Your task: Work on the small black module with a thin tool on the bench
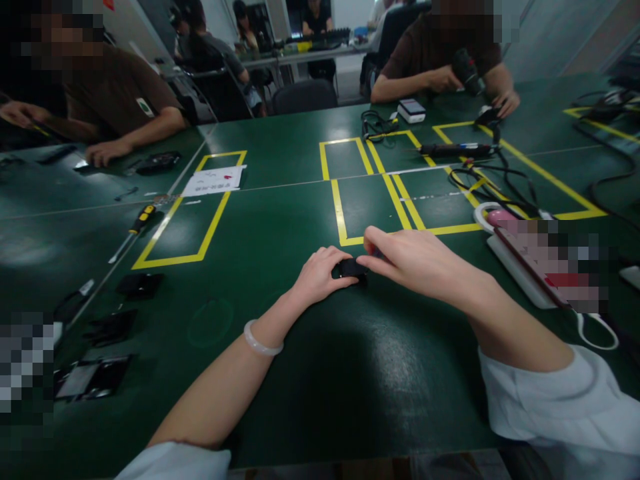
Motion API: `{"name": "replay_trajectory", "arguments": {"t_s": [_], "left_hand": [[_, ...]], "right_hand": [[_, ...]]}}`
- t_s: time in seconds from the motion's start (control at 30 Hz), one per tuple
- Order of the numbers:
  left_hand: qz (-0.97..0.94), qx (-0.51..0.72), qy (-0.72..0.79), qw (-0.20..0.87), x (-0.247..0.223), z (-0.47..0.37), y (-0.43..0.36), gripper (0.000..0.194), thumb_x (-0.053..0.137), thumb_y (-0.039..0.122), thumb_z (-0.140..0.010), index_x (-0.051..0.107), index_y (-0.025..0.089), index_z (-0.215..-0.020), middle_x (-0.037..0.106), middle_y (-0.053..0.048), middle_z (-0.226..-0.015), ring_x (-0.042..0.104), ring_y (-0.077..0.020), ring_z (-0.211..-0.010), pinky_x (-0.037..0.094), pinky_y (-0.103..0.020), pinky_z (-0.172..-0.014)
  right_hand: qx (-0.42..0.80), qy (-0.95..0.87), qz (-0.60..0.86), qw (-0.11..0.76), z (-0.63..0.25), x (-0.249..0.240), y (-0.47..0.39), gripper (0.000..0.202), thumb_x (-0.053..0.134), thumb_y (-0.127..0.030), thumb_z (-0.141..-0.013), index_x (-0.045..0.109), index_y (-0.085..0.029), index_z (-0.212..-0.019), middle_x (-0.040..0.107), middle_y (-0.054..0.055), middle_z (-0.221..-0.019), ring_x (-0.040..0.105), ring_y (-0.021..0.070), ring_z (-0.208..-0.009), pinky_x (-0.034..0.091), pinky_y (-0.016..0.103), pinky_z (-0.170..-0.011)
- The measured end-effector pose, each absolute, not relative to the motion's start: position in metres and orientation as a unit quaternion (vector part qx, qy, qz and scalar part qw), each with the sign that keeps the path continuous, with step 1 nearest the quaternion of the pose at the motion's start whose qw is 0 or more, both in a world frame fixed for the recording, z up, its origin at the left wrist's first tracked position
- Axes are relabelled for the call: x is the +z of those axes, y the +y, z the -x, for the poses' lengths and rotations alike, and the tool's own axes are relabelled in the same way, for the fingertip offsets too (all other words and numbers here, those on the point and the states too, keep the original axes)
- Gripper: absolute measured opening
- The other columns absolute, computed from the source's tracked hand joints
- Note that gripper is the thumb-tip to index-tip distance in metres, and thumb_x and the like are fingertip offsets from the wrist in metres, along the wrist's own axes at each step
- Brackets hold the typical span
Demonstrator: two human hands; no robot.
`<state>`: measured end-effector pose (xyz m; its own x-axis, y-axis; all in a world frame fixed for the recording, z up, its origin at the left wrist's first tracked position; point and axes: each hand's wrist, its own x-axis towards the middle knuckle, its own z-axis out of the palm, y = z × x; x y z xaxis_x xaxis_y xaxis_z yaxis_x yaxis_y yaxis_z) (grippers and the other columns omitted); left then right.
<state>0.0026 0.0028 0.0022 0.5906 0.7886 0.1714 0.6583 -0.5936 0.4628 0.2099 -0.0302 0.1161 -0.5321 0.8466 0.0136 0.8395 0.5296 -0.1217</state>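
A small black block-like part [351, 268] rests on or just above the green table in front of me. My left hand [319, 275] is closed around its left side, with the thumb along the near edge and the fingers along the far one. My right hand [413, 261] is at the part's right end, fingers curled and pressed against the thumb. The thumb tip reaches the black part. Whatever is pinched in those right fingers is hidden or too small to name.
Yellow tape outlines [345, 213] mark the green table [280, 220]. Left lie a screwdriver [135, 230], a paper sheet [215, 180] and several black parts [140, 285]. Right are a pink phone-like item [540, 267] and cables [515, 183]. A co-worker's hand [445, 80] holds a power drill [468, 72].
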Motion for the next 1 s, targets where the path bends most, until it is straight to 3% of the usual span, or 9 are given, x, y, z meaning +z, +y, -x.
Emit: {"name": "replay_trajectory", "arguments": {"t_s": [0.33,0.53,0.83,1.0], "left_hand": [[-0.877,0.18,0.411,0.172,0.0005,-0.0024,0.0038,0.04,0.063,0.051,-0.083,0.06,0.021,-0.109,0.061,-0.006,-0.106,0.054,-0.0239,-0.098,0.044,-0.036,-0.085],[-0.877,0.181,0.411,0.17,-0.0007,-0.0026,0.0035,0.039,0.064,0.051,-0.083,0.06,0.022,-0.109,0.06,-0.005,-0.104,0.053,-0.0232,-0.096,0.044,-0.036,-0.085],[-0.876,0.183,0.411,0.174,0.0004,-0.0019,0.0039,0.041,0.062,0.052,-0.083,0.06,0.021,-0.11,0.061,-0.006,-0.105,0.053,-0.0237,-0.097,0.044,-0.036,-0.085],[-0.877,0.184,0.409,0.174,-0.0003,-0.002,0.0034,0.04,0.063,0.051,-0.084,0.06,0.021,-0.11,0.061,-0.006,-0.105,0.053,-0.0235,-0.096,0.044,-0.037,-0.086]], "right_hand": [[0.037,-0.879,0.472,0.058,-0.2117,0.1139,-0.0312,0.016,0.037,-0.024,-0.092,0.047,-0.019,-0.103,0.066,0.003,-0.079,0.059,0.017,-0.063,0.023,0.027,-0.051],[0.037,-0.874,0.482,0.039,-0.2104,0.1149,-0.0313,0.025,0.035,-0.041,-0.096,0.048,-0.02,-0.1,0.067,0.004,-0.079,0.061,0.0198,-0.067,0.023,0.027,-0.052],[0.032,-0.885,0.463,0.049,-0.2141,0.1124,-0.03,0.016,0.04,-0.026,-0.092,0.046,-0.019,-0.104,0.067,0.004,-0.084,0.06,0.0177,-0.067,0.023,0.027,-0.051],[0.02,-0.878,0.477,0.039,-0.2107,0.1136,-0.031,0.021,0.037,-0.037,-0.095,0.048,-0.02,-0.101,0.067,0.004,-0.08,0.06,0.0181,-0.065,0.022,0.027,-0.051]]}}
